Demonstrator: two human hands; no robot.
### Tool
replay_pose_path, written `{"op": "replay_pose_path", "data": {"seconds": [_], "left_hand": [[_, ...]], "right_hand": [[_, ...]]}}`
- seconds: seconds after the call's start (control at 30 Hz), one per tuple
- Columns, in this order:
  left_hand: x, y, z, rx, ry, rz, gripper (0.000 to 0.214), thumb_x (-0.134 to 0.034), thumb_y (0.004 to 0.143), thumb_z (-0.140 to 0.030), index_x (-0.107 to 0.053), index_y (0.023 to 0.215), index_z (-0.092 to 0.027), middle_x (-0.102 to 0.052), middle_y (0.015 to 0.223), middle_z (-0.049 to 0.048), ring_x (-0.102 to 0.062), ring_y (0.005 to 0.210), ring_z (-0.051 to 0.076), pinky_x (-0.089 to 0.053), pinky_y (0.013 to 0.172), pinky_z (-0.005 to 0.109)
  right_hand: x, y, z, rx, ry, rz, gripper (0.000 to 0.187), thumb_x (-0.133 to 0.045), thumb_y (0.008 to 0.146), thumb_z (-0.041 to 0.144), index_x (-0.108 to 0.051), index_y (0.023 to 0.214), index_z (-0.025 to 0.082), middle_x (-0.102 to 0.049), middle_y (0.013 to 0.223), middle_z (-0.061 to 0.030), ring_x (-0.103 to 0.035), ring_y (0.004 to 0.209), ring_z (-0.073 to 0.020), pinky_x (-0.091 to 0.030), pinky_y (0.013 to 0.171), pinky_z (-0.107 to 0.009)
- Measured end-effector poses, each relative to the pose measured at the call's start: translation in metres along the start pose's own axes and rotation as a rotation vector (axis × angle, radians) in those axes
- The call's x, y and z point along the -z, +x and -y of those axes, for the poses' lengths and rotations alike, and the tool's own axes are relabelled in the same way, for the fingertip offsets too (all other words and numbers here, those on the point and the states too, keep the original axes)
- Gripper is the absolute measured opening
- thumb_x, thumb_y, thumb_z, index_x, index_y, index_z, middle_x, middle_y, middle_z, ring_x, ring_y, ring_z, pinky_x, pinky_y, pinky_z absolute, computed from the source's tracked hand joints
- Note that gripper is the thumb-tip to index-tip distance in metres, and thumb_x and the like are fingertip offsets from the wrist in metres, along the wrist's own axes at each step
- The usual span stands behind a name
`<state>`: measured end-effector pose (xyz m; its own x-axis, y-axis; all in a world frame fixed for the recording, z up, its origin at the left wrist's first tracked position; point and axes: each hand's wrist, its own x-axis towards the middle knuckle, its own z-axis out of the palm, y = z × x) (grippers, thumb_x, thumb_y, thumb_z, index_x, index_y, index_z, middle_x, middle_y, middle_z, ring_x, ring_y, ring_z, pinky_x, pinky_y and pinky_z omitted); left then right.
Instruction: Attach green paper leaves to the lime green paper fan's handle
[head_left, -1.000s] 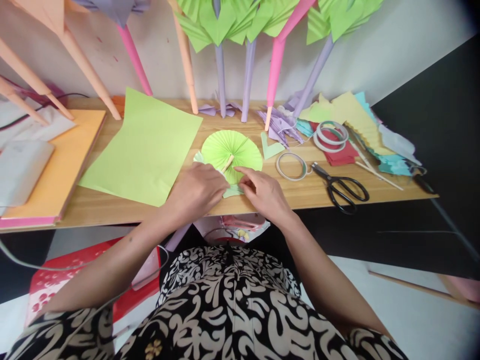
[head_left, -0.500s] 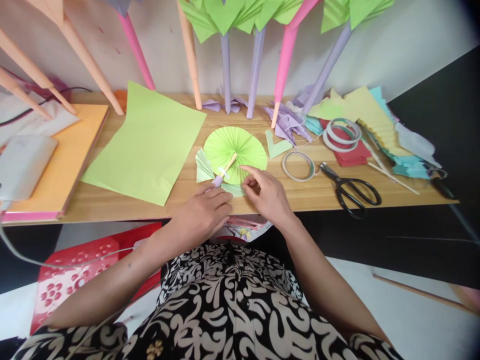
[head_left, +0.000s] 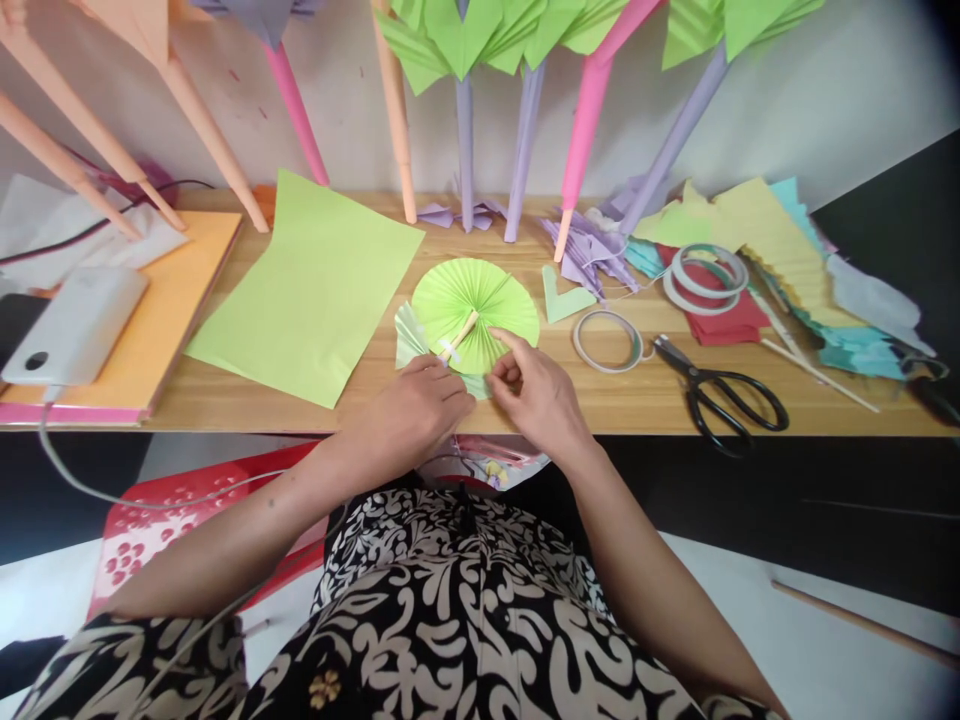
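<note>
A round, bright green pleated paper fan (head_left: 442, 285) lies on the wooden table. From its centre a pale stick (head_left: 466, 325) slants down to the left, with a bit of white tape around it. My left hand (head_left: 424, 405) is closed over the lower end of this stick, which its fingers hide. At the fan's lower right edge is my right hand (head_left: 538, 395); its index finger reaches over the pleats and the other fingers are curled, nothing visible in them. Pale green pleated paper (head_left: 409, 335) shows beneath the fan on the left.
A green paper sheet (head_left: 307, 290) lies to the left, near a white power bank (head_left: 75, 325) on orange paper. To the right are tape rolls (head_left: 606, 340), black-handled scissors (head_left: 720, 390) and coloured paper scraps (head_left: 780, 240). Paper flowers on rolled stems (head_left: 465, 150) lean against the wall.
The view has shifted slightly, so things sit further right. My left hand has slid up the stick, covering the purple part that showed before. My right hand has barely moved.
</note>
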<state>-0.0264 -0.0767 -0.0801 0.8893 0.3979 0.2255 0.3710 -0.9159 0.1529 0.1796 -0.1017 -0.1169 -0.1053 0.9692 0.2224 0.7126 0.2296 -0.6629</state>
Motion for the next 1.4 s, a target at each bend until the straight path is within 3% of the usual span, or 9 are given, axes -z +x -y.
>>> {"op": "replay_pose_path", "data": {"seconds": [0.27, 0.53, 0.8, 1.1, 1.4], "left_hand": [[-0.007, -0.004, 0.0, -0.005, 0.059, -0.016, 0.025, -0.044, 0.099, -0.009, -0.069, 0.101, -0.012, -0.07, 0.124, 0.0159, -0.065, 0.101, 0.024, -0.053, 0.092, 0.043], [-0.008, 0.001, -0.001, 0.007, 0.075, 0.047, 0.023, -0.046, 0.093, -0.004, -0.067, 0.093, -0.014, -0.072, 0.111, 0.0129, -0.063, 0.096, 0.023, -0.053, 0.089, 0.041], [-0.01, 0.001, 0.001, 0.0, 0.07, 0.038, 0.014, -0.053, 0.094, -0.01, -0.065, 0.088, -0.013, -0.072, 0.108, 0.0137, -0.063, 0.093, 0.025, -0.053, 0.086, 0.042], [-0.01, 0.001, 0.002, 0.001, 0.072, 0.052, 0.016, -0.051, 0.094, -0.008, -0.066, 0.09, -0.014, -0.072, 0.111, 0.013, -0.063, 0.095, 0.024, -0.053, 0.088, 0.042], [-0.008, 0.001, 0.002, 0.015, 0.057, 0.078, 0.016, -0.051, 0.094, -0.01, -0.067, 0.093, -0.013, -0.071, 0.111, 0.0137, -0.063, 0.096, 0.025, -0.052, 0.087, 0.042]], "right_hand": [[0.003, 0.004, 0.001, -0.002, 0.007, 0.037, 0.06, -0.057, 0.087, 0.012, -0.051, 0.145, 0.023, -0.069, 0.082, 0.0003, -0.061, 0.073, -0.0185, -0.046, 0.072, -0.032], [0.007, 0.003, -0.002, -0.009, 0.095, 0.052, 0.057, -0.058, 0.088, 0.013, -0.054, 0.143, 0.024, -0.07, 0.083, 0.0002, -0.062, 0.074, -0.0172, -0.047, 0.073, -0.031], [0.016, 0.004, -0.011, -0.111, 0.357, 0.03, 0.033, -0.06, 0.091, 0.025, -0.067, 0.123, 0.022, -0.072, 0.086, 0.0002, -0.065, 0.076, -0.0142, -0.049, 0.073, -0.028], [0.012, 0.007, -0.009, -0.12, 0.278, -0.033, 0.01, -0.063, 0.091, 0.03, -0.069, 0.092, 0.022, -0.072, 0.084, -0.0007, -0.063, 0.073, -0.0154, -0.048, 0.069, -0.028], [0.019, 0.013, -0.002, 0.018, 0.044, 0.128, 0.013, -0.06, 0.092, 0.022, -0.063, 0.079, 0.022, -0.065, 0.081, -0.0014, -0.058, 0.077, -0.0175, -0.04, 0.071, -0.03]]}}
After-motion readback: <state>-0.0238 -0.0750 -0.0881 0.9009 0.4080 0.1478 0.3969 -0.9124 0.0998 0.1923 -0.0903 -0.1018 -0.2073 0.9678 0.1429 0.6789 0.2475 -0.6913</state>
